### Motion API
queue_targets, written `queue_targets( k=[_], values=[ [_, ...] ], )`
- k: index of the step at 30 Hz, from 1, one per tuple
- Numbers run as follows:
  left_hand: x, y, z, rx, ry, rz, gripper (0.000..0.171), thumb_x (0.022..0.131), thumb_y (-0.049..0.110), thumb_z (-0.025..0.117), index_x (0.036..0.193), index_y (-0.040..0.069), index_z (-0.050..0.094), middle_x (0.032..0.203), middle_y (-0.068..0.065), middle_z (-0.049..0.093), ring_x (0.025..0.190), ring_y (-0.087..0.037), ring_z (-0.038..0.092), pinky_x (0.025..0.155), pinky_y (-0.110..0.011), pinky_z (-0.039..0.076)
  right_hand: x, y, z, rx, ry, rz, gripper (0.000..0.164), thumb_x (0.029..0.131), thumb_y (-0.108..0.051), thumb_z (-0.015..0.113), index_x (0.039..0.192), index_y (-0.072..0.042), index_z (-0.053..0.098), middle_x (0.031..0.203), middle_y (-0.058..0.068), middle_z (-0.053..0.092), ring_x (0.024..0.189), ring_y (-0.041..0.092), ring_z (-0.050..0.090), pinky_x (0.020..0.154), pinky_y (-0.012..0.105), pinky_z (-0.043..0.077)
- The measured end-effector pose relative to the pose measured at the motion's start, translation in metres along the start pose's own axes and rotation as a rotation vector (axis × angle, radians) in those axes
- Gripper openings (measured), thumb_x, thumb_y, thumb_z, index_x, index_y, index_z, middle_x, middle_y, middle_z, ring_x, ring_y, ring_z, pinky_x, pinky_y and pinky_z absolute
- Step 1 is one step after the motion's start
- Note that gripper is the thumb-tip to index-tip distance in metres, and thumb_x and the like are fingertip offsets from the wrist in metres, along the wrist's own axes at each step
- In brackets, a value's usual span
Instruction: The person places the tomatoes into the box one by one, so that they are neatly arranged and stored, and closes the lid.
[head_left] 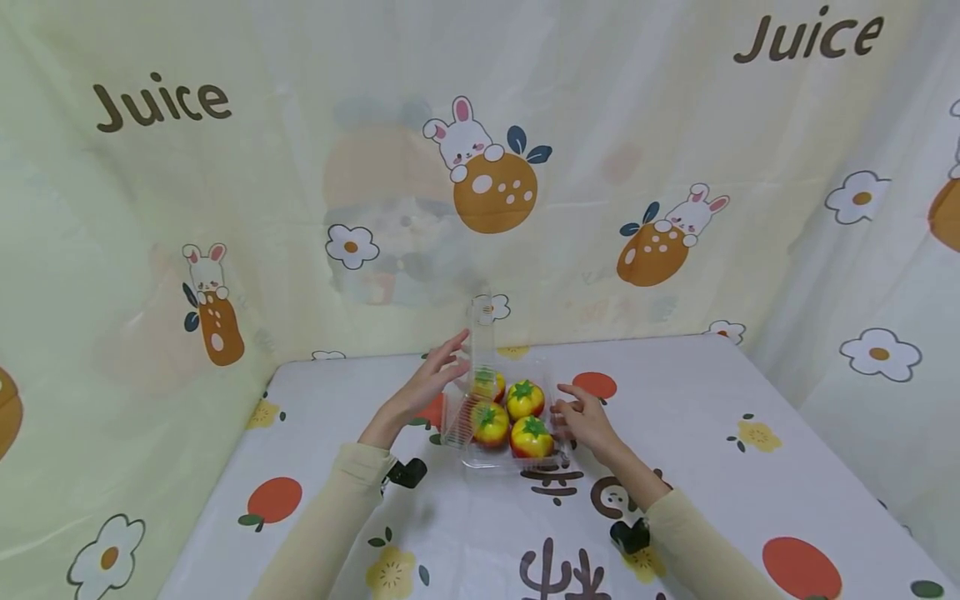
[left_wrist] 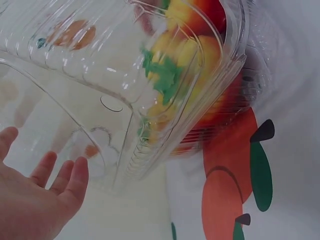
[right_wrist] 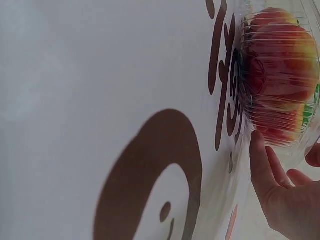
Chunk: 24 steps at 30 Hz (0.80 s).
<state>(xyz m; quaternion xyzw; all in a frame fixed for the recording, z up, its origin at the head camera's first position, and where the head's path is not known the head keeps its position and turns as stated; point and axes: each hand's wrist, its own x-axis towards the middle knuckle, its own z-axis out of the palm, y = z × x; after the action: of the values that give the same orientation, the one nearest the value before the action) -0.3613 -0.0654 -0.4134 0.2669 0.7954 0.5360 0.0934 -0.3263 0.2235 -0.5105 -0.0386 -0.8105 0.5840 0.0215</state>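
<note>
A clear plastic clamshell box (head_left: 483,458) stands on the table with its ribbed lid (head_left: 482,333) raised on the left. Several shiny yellow-and-red fruits (head_left: 532,437) with green star-shaped tops sit inside. My left hand (head_left: 429,382) is beside the raised lid, its fingers extended toward it; whether they touch it I cannot tell. In the left wrist view the lid (left_wrist: 95,60) slants above those fingers. At the box's right side is my right hand (head_left: 585,421), fingers loosely bent. The right wrist view shows a fingertip (right_wrist: 256,137) at the box's lower wall.
A white cloth printed with fruit, flowers and dark lettering covers the table (head_left: 675,392). Behind it hangs a pale curtain (head_left: 637,100) with rabbit and "Juice" prints, and more curtain closes off both sides. Dark objects (head_left: 407,473) show at both wrists.
</note>
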Motion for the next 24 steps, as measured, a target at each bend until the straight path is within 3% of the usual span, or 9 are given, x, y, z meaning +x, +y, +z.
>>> queue_targets(
  k=[12,24],
  values=[
    [0.002,0.003,0.007,0.042,0.014,-0.017,0.062,0.102,0.034,0.049,0.158,0.025,0.025,0.157,-0.014,0.02,0.143,-0.037,0.023,0.109,-0.065,0.023,-0.007,-0.003,-0.004,0.018,-0.028,-0.011,0.045,0.101,-0.01,0.05,0.143,0.005,0.042,0.113,0.03,0.064,0.093,0.035,0.068,0.073,0.041,0.058],
    [0.005,0.006,0.014,0.074,0.002,0.002,0.061,0.102,0.028,0.05,0.158,0.023,0.026,0.157,-0.014,0.021,0.142,-0.037,0.023,0.11,-0.064,0.021,-0.008,-0.002,-0.008,0.054,-0.058,-0.025,0.046,0.102,-0.01,0.05,0.143,0.008,0.041,0.114,0.032,0.063,0.092,0.035,0.07,0.071,0.039,0.058]
  ],
)
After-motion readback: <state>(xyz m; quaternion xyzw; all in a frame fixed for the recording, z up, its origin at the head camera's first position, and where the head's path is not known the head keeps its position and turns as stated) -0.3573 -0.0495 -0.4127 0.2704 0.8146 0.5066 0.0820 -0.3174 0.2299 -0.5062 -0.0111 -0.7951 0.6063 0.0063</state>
